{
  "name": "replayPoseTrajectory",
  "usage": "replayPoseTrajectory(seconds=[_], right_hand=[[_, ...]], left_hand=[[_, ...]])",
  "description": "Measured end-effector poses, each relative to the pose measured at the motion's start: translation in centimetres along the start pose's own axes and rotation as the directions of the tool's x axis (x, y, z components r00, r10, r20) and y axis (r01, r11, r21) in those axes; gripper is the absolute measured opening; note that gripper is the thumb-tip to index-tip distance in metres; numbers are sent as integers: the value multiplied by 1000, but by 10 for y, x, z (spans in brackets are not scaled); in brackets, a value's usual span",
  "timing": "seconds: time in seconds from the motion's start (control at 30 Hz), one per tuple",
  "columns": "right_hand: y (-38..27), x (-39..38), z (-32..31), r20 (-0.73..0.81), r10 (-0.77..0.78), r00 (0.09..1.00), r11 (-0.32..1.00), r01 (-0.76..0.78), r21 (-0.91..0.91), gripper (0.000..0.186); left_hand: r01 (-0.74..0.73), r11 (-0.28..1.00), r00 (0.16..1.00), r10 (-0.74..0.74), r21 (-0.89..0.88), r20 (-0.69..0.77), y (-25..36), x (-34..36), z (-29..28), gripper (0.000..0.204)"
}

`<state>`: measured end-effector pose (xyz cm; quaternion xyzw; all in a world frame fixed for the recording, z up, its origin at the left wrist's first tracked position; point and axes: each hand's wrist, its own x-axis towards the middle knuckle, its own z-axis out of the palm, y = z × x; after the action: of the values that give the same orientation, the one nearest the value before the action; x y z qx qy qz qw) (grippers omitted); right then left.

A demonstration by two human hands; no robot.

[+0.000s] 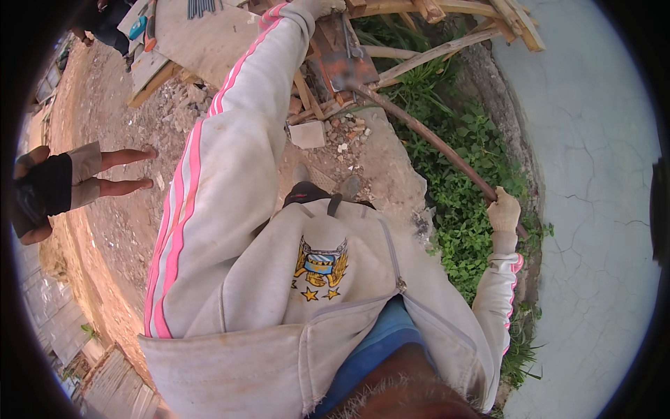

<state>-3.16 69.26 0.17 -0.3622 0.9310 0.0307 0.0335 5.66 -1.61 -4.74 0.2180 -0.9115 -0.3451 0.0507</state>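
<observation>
My right hand (504,211), in a pale work glove, is closed around the lower end of a long rusty brown metal bar (440,145). The bar slants up and left to a rust-stained metal plate (340,68) on a rough wooden bench. At the top edge my left hand (322,7), also gloved, lies beside the bench, its fingers bent and partly cut off by the picture's edge. Right by its fingertips a thin metal rod (347,35) runs down onto the plate. Whether the left fingers hold that rod is hidden.
Green plants (464,195) grow between the broken concrete slab and a pale cracked wall (593,174) on the right. Wood poles (440,59) jut out past the bench. A board (202,38) bears short metal rods. Another person (52,181) stands at left; someone else is at upper left.
</observation>
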Motion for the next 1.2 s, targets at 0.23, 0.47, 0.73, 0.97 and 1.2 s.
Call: replayPoseTrajectory(seconds=[0.23,0.47,0.73,0.97,1.2], right_hand=[[1,6,-8,-30,-14,999,1000,14,-1,20],[4,5,-4,11,1,1000,1000,-1,-7,23],[-23,-33,4,79,155,985,988,-153,-34,27],[-39,-56,-12,-45,196,980,979,-198,-47,21],[-47,-51,-16,-68,239,969,966,-244,-80,17]], left_hand=[[-2,1000,1000,2,-31,7,-3,-3,-2,12],[-21,998,1000,21,-60,13,-2,4,1,10],[-28,990,999,33,-140,29,-9,16,4,7],[-13,949,993,49,-316,104,-18,44,17,5],[-333,805,939,331,-490,-94,15,5,-1,13]])
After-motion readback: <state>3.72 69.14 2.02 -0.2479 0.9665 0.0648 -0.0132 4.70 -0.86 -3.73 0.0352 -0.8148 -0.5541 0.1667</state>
